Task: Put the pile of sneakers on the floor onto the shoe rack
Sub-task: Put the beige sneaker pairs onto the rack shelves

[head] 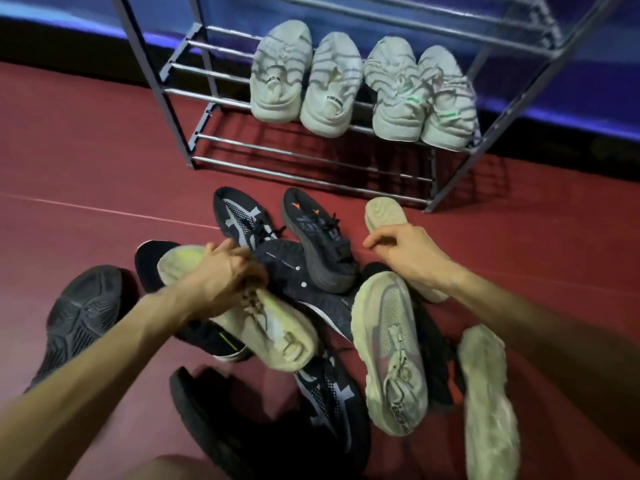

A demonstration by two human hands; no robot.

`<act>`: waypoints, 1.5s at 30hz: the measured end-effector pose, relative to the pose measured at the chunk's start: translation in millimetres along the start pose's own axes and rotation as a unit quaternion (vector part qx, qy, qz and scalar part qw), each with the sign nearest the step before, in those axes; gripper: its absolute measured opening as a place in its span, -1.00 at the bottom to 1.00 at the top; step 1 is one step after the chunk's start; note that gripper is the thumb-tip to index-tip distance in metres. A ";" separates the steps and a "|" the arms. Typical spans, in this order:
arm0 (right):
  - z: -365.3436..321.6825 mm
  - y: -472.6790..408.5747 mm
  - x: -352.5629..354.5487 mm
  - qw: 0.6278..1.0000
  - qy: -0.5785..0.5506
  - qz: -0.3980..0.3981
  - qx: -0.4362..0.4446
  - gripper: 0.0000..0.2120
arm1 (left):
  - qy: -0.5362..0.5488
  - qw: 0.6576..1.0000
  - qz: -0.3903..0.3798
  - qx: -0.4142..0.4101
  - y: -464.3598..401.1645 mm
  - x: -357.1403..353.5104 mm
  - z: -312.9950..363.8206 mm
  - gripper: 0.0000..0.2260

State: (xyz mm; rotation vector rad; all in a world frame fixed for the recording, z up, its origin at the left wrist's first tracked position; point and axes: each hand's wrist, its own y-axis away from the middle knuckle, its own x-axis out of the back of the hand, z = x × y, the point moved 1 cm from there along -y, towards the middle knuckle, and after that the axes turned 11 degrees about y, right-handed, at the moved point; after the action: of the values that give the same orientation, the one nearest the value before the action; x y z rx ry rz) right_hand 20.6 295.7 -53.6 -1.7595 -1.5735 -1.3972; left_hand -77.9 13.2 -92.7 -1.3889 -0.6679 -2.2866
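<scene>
Dark red floor: smooth, crossed by a thin pale line at left centre of the frame; the pile of sneakers lies on it in the lower half.
Black sneakers, near: one black mesh sneaker with grey stripes at bottom centre, a blurred black shoe to its left, and a black sneaker turned sole-up at lower left, apart from the heap.
Pale sneakers, near: a cream chunky-soled sneaker with grey mesh panels lies lower right of centre, and a blurred cream sneaker lies just beside it toward the right edge.
Left hand: fingers curled round the laced top of a cream knit sneaker with a yellowish tint, which lies across the black shoes at centre left.
Right hand: gripping a cream sneaker seen sole-up at right of centre, thumb and fingers round its side.
Black sneakers, middle: a black sneaker with orange marks and a black sneaker with grey stripes lie between the hands.
Grey metal shoe rack: stands in the upper half of the frame against a blue wall.
Rack contents: four white knit sneakers with grey stripes sit side by side, heels toward the camera, on a lower tier; the two on the right bear green marks.
</scene>
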 end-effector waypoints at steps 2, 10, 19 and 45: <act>-2.9 12.1 4.7 0.997 -0.059 -0.019 0.042 -0.85 | 0.007 0.999 0.001 -0.049 -32.7 27.0 24.2 -0.46; 22.9 30.4 34.0 0.997 -0.028 -0.074 0.027 -0.86 | -0.044 0.987 0.000 -0.153 -143.8 66.5 137.9 -0.57; 143.6 64.0 42.8 0.919 -0.344 0.042 -0.186 -0.76 | 0.061 0.974 0.079 -0.206 -158.5 4.5 215.9 -0.78; 169.5 53.3 47.8 0.955 -0.035 0.141 -0.260 -0.76 | 0.436 0.854 -0.260 0.116 -174.2 -143.2 289.0 -0.54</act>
State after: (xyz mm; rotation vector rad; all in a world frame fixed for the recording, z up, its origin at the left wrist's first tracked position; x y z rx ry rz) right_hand 131.2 442.0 -68.0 -2.2421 -0.9757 -1.7179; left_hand 96.1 332.3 -140.5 0.0483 -1.0068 -2.7364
